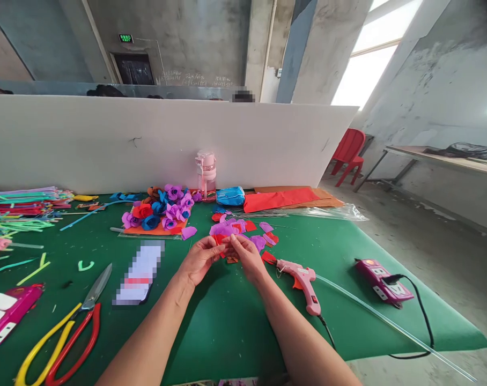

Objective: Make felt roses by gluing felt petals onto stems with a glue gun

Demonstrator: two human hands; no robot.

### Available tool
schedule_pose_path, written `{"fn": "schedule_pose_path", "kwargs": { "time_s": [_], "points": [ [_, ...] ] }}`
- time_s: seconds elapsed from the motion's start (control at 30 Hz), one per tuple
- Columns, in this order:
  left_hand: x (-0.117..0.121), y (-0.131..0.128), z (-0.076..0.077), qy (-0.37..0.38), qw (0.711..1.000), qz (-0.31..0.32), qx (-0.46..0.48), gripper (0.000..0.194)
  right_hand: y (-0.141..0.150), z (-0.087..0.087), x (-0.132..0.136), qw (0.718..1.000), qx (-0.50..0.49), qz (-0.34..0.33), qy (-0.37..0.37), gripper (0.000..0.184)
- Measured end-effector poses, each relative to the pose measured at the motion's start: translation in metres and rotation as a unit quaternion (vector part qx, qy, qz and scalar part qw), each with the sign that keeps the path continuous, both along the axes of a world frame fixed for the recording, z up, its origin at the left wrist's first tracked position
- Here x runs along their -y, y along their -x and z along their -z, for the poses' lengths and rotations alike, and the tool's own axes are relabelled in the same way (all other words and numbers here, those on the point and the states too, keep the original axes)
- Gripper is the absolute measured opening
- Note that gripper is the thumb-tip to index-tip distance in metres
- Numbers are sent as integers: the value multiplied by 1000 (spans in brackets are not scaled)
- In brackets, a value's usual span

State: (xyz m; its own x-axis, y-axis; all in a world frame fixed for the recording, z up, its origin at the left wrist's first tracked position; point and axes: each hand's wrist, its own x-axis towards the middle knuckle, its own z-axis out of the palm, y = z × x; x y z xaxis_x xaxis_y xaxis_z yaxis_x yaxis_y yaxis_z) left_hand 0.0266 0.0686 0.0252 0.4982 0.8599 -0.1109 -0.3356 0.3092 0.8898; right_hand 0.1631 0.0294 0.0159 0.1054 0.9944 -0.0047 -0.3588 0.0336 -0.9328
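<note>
My left hand [203, 258] and my right hand [246, 256] meet over the green table, fingertips pinched together. Between them shows a red paper petal [219, 239], partly hidden by the fingers. Just beyond lie loose purple petals [227, 228] and red petals, scattered in a small heap. Right of my right hand, a pink glue gun [302, 276] lies on its side, its nozzle by a red petal [268, 258]; a clear glue stick [388, 316] sticks out of its back. Finished paper flowers [163, 206] in purple, blue and red are piled behind, to the left.
Scissors [91, 300] with red and yellow handles, a phone [141, 273] and a magenta power strip [14, 313] lie to the left, below bundled pipe cleaners [26, 203]. Another power strip [384, 281] with a cable sits right. A pink bottle [206, 174] and red paper [281, 199] stand near the white partition [159, 139].
</note>
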Motion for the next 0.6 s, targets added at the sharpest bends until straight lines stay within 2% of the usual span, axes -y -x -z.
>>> {"fn": "schedule_pose_path", "kwargs": {
  "time_s": [0.2,0.3,0.4,0.5,0.6],
  "points": [
    [12,-8,-7,-36,995,20,-88,41,-1,-8,6,999,32,-26,-12,30],
    [16,-9,-14,-54,991,41,-112,34,-5,-8,4,1000,-6,-20,-3,30],
    [16,-6,-19,-53,987,85,-126,36,-12,-7,1,998,-66,-4,-18,31],
    [14,-3,-19,-58,979,117,-157,37,-17,-7,-1,996,-85,-2,-24,32],
    [12,-5,-13,-64,976,116,-171,37,-17,-7,-1,996,-82,-8,-19,33]
  ]
}}
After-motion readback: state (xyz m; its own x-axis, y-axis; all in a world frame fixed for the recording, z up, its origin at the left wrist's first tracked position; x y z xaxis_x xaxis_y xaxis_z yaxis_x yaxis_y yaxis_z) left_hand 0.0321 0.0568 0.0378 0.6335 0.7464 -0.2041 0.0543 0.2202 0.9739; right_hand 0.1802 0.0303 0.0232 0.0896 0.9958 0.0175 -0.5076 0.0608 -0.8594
